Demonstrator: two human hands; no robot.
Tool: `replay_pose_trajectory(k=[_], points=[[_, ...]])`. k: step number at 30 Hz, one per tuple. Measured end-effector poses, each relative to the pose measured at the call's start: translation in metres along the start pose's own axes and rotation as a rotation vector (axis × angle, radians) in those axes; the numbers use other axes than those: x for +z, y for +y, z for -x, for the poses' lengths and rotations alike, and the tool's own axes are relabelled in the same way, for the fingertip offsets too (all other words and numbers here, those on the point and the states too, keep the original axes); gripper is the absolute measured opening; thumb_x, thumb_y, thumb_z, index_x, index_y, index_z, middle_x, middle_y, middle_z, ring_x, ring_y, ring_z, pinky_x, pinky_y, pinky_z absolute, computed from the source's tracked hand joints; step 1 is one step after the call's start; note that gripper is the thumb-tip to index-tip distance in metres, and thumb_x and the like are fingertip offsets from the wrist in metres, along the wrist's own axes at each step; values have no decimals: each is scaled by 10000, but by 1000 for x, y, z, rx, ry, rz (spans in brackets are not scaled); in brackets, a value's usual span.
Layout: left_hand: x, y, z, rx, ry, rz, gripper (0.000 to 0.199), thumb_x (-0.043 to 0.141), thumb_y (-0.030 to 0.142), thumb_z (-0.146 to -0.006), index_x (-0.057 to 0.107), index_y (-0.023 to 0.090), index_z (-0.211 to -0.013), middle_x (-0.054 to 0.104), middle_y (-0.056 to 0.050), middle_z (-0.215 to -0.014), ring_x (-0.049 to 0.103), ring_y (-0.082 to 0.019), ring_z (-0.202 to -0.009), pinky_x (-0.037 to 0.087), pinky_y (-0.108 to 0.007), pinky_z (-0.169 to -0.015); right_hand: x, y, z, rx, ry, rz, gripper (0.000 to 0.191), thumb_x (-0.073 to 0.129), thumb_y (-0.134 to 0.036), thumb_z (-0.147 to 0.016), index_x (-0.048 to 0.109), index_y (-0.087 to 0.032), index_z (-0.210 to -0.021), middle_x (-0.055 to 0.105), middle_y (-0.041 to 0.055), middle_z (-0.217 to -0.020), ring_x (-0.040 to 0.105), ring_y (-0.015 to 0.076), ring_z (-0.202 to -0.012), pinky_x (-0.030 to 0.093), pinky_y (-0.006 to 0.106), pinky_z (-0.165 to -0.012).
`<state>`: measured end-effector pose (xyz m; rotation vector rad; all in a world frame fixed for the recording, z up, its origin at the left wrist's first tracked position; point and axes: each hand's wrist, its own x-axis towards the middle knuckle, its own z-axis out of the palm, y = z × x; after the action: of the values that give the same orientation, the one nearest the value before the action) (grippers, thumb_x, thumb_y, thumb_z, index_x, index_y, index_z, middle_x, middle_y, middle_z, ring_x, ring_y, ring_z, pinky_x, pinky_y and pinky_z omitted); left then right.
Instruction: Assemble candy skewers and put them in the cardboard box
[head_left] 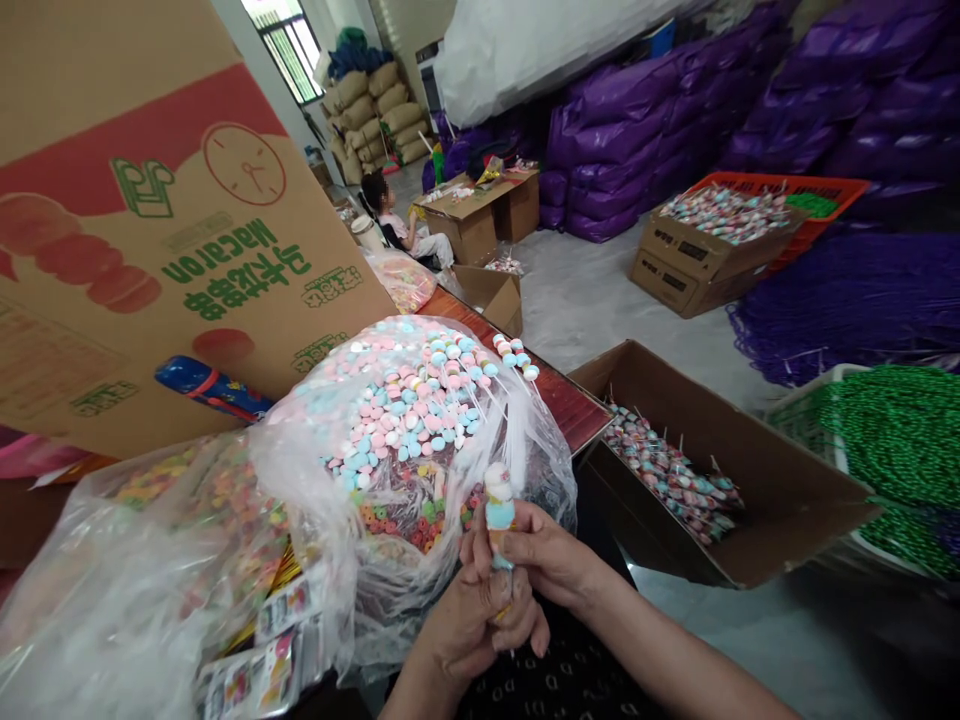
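A candy skewer (500,510) with white and blue pieces stands upright between my hands, seemingly in a clear wrapper. Around its lower end my left hand (480,605) is closed, partly covering something gold-coloured. My right hand (544,550) pinches the skewer higher up, thumb across the front. Just beyond lies a large clear plastic bag (300,470) heaped with pink, white and blue candies (409,405), with colourful ring-shaped candies (424,520) nearer me. Several finished-looking skewers (516,357) rest on the heap's right side, sticks pointing toward me.
A tall printed carton (180,230) stands at the left, with a blue cylindrical case (214,388) before it. Printed packets (251,680) lie front left. An open box (720,500) of wrapped skewers sits right, beside a basket of green strands (900,450). Another person (409,225) sits farther back.
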<state>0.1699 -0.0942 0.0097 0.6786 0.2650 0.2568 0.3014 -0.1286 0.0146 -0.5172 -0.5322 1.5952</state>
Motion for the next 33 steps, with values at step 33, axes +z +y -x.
replay_pose_trajectory(k=[33], points=[[-46,84,86,730,771,-156,275,784,414,-894,632,210,-790,394,106,-493,322,-71,-423,483,-244,-574,72,11,-63,-206,56,903,340,678,-482,-971,686,-271,-1236,767,45,-1158,750,183,-1026,609,409,-991]])
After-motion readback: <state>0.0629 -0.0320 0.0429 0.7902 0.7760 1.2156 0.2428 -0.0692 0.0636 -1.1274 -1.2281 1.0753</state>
